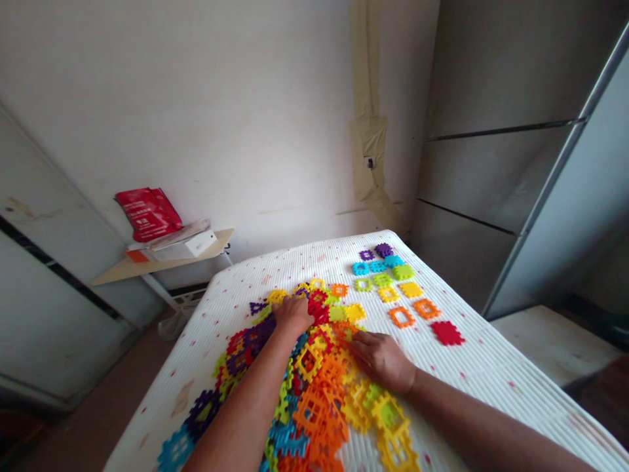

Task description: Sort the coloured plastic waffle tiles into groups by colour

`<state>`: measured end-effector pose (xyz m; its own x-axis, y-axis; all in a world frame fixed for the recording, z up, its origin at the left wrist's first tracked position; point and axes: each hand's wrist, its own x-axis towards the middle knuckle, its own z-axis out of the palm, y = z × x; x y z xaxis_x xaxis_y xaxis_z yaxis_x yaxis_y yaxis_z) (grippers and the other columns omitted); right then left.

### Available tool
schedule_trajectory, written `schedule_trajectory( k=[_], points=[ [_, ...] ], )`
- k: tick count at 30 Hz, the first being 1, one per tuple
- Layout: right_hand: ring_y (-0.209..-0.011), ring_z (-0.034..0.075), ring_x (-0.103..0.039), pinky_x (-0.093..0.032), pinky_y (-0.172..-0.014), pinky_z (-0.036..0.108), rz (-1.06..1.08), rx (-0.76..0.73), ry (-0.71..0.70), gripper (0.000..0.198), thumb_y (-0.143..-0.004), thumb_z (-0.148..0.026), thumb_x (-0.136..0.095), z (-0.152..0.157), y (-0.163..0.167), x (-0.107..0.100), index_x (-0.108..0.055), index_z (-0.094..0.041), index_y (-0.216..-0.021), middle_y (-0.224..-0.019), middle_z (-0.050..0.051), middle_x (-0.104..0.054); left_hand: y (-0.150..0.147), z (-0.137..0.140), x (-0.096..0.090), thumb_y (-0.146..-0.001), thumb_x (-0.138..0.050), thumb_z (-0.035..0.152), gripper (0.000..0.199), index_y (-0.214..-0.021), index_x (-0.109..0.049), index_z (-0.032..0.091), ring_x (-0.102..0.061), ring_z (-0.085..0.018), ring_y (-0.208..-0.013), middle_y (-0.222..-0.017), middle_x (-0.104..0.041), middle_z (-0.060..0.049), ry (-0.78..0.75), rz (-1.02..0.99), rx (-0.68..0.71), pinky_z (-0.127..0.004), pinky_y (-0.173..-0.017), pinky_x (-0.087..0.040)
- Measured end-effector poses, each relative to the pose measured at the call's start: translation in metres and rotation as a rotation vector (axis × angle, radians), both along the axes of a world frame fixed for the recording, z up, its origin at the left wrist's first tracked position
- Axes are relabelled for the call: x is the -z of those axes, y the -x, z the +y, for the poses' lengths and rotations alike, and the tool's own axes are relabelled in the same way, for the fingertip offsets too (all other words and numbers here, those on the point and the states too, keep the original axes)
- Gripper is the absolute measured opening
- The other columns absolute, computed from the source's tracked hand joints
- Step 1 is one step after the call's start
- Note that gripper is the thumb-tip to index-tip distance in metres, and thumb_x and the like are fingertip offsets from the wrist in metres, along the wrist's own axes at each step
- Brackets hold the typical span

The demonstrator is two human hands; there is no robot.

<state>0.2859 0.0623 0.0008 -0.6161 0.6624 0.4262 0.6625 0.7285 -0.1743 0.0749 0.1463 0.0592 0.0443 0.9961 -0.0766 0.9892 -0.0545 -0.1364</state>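
A heap of colourful plastic interlocking tiles with toothed edges covers the middle and front of the padded white surface. My left hand rests palm down on the far part of the heap, beside red tiles and purple ones. Its fingers look spread, with their tips partly hidden. At the heap's right side, my right hand lies over orange and yellow tiles, its fingers stretched out and open. I cannot see a tile gripped in either hand.
Sorted tiles lie to the right in colour rows: purple, blue, green, yellow, orange and red. A small table at the left bears a red bag and a white box. A grey cabinet stands right.
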Motion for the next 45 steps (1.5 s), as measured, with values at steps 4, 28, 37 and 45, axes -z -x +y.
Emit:
schedule_trajectory(
  k=[4, 28, 37, 45],
  points=[
    [-0.067, 0.013, -0.053, -0.038, -0.061, 0.025, -0.006, 0.007, -0.001, 0.023, -0.093, -0.02, -0.038, 0.0, 0.0, 0.0, -0.055, -0.017, -0.079, -0.079, 0.005, -0.06, -0.003, 0.001, 0.002, -0.085, -0.056, 0.035, 0.035, -0.115, -0.056, 0.017, -0.056, -0.022, -0.105, -0.12, -0.057, -0.009, -0.02, 0.009, -0.019, -0.046, -0.088, -0.047],
    [-0.064, 0.012, -0.049, -0.036, -0.059, 0.025, -0.04, 0.02, -0.028, 0.024, -0.094, -0.022, -0.038, 0.001, 0.001, 0.003, -0.053, -0.017, -0.076, -0.078, 0.003, -0.058, 0.018, -0.021, -0.01, -0.077, -0.048, 0.016, 0.015, -0.088, -0.056, 0.022, -0.065, -0.023, -0.089, -0.087, -0.07, -0.006, -0.339, -0.392, -0.028, -0.035, -0.082, -0.04],
    [-0.075, 0.014, -0.058, -0.045, -0.067, 0.025, 0.141, 0.024, 0.046, 0.021, -0.093, -0.024, -0.038, 0.0, -0.005, -0.003, -0.057, -0.017, -0.091, -0.086, 0.007, -0.063, 0.013, -0.042, -0.021, -0.077, -0.051, 0.034, 0.032, -0.103, -0.063, 0.02, -0.065, -0.021, -0.088, -0.095, -0.071, -0.007, -0.403, -0.992, -0.076, -0.032, -0.08, -0.047],
    [-0.107, 0.026, -0.054, -0.048, -0.087, 0.04, 0.416, 0.045, 0.067, 0.065, -0.08, -0.054, -0.056, -0.029, -0.005, -0.034, -0.04, -0.016, -0.131, -0.121, 0.016, -0.055, -0.019, -0.104, -0.006, -0.069, -0.06, 0.039, 0.024, -0.079, -0.05, 0.02, -0.057, -0.014, -0.051, -0.057, -0.059, 0.003, -0.129, -1.415, -0.081, -0.025, -0.049, -0.045]
  ],
)
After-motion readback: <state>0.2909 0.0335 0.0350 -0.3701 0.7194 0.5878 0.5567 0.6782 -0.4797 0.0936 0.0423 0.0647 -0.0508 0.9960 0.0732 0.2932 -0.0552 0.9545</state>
